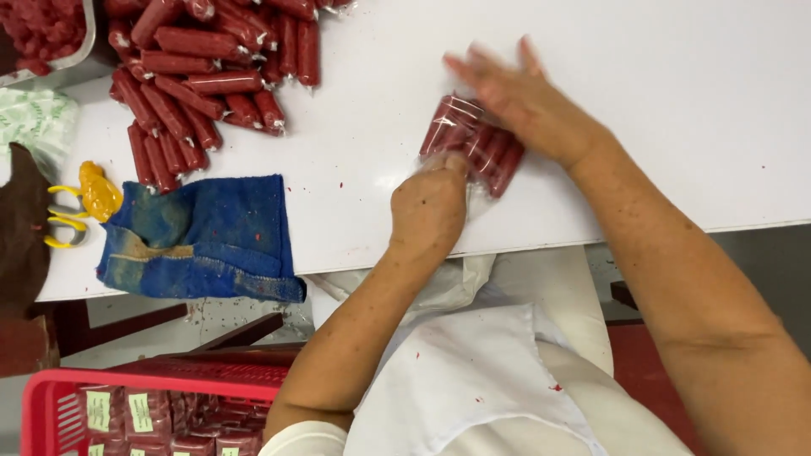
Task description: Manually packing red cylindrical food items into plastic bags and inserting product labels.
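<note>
White table bears clear bag of red sausages.

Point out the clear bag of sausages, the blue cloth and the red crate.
clear bag of sausages [486,145], head view, middle of the bag.
blue cloth [221,241], head view, centre of the fabric.
red crate [51,405], head view, left rim.

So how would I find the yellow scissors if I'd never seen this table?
Start at the white table and go to its left edge, beside the blue cloth. The scissors lie just left of that cloth, below the pile of loose red sausages. They are the only yellow thing there.
</note>
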